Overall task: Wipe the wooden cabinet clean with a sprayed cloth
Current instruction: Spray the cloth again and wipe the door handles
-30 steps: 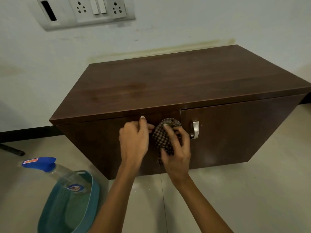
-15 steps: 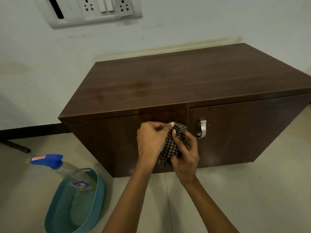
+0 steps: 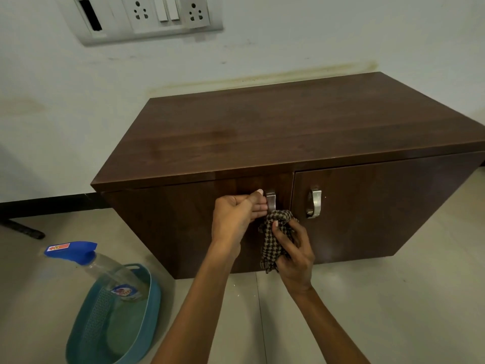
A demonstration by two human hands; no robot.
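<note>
Left hand [image 3: 237, 214] curled around door handle [image 3: 271, 201] of cabinet [image 3: 262, 132]; right hand [image 3: 295, 252] clenched on bunched checked cloth [image 3: 275, 233], just below handle.

Pale wall [image 3: 315, 35], switchboard [image 3: 147, 17], tiled floor [image 3: 393, 298]
</note>
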